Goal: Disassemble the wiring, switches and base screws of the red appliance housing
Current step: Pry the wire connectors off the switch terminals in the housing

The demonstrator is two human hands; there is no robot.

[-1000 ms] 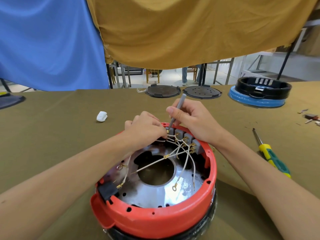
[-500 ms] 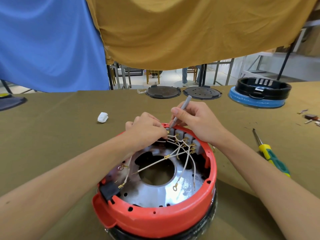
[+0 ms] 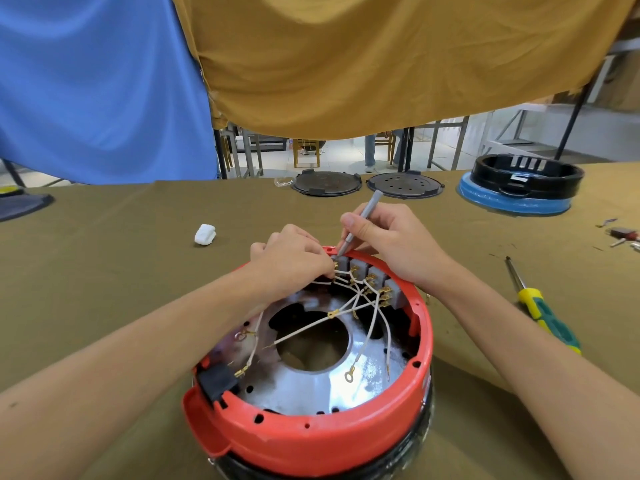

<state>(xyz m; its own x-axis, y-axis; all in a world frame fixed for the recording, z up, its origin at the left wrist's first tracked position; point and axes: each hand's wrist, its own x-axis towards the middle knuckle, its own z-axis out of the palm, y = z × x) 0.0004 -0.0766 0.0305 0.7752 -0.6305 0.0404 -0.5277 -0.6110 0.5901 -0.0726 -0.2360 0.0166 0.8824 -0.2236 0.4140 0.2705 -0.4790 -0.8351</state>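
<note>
Head view, red appliance housing [image 3: 311, 434] set upturned on the worktop [image 3: 104, 271], slim grey tool [image 3: 358, 225] pinched in the right grip [image 3: 391, 240], tip at the grey switches [image 3: 367, 271], white wires [image 3: 346, 306] pinched by the curled left grip [image 3: 291, 258].

table [image 3: 121, 271] wearing an olive-brown cloth. red appliance housing [image 3: 311, 431] sitting at near centre. white wad [image 3: 205, 234] lying left of it. yellow-green screwdriver [image 3: 540, 306] lying at right. two dark round plates [image 3: 326, 183] [image 3: 404, 184] and a blue-and-black ring base [image 3: 516, 192] resting along far edge; small loose parts [image 3: 621, 233] lying at far right.
</note>
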